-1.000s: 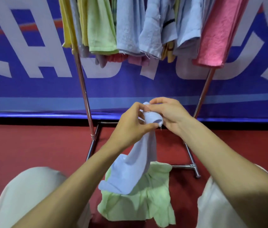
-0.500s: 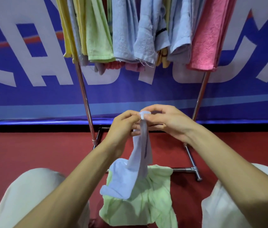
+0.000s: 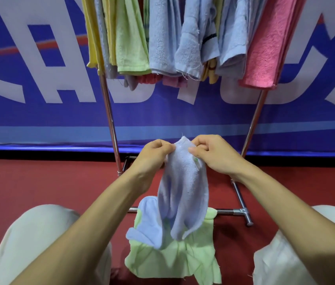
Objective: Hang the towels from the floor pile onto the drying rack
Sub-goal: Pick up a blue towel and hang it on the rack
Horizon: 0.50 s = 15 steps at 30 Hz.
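- We see both hands, left (image 3: 154,155) and right (image 3: 214,155), pinching the top edge of a pale blue terry towel (image 3: 183,192).
- It hangs over a crumpled light green towel (image 3: 172,258) on the red floor (image 3: 39,182), near the metal drying rack (image 3: 111,120).

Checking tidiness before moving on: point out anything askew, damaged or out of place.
The green towel lies crumpled on the floor, draped over the rack's base bar. A hanging blue towel trails loose threads at its hem. Otherwise nothing stands out.

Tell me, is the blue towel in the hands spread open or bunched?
Bunched: the blue towel hangs in folds, its top pinched together by left hand and right hand.
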Each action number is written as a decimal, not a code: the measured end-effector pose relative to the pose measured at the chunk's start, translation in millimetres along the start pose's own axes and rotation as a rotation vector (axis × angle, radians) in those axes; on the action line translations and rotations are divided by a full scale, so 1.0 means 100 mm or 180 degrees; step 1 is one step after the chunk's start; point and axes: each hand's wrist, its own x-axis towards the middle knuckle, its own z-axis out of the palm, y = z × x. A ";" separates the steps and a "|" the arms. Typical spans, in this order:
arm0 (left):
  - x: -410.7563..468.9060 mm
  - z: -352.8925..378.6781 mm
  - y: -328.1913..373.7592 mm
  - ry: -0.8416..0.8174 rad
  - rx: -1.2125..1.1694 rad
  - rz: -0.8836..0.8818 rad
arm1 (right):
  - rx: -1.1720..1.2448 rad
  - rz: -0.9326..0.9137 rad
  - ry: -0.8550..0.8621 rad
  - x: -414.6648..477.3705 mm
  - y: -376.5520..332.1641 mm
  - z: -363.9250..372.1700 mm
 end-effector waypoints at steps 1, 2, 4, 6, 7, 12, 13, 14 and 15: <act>-0.01 0.00 -0.01 0.0004 0.0119 0.0087 | 0.0193 0.0064 0.0020 0.00 0.01 0.00; -0.01 -0.01 -0.01 -0.0039 0.0190 0.0198 | 0.0330 0.0098 0.0031 -0.01 0.01 0.01; -0.03 -0.01 -0.02 -0.0207 0.0290 0.0346 | 0.0448 0.0071 0.0003 -0.02 0.00 0.00; -0.04 0.00 -0.04 -0.0285 0.0538 0.0413 | 0.0535 -0.0014 -0.0042 -0.03 -0.03 -0.01; -0.04 0.00 -0.05 -0.0262 0.0658 0.0465 | 0.0607 -0.0025 -0.0065 -0.04 -0.03 -0.02; -0.03 0.01 -0.02 -0.0044 0.0845 0.0860 | 0.0928 -0.0009 -0.0412 -0.02 -0.03 -0.02; -0.04 0.01 0.00 0.0001 0.0851 0.0971 | 0.0925 -0.0050 -0.0515 -0.02 -0.02 -0.01; -0.05 0.01 0.01 0.0024 0.0821 0.1067 | 0.0888 -0.0101 -0.0582 -0.01 0.00 0.00; -0.07 0.02 0.03 0.0033 0.0767 0.1141 | 0.0837 -0.0142 -0.0603 0.00 0.01 0.00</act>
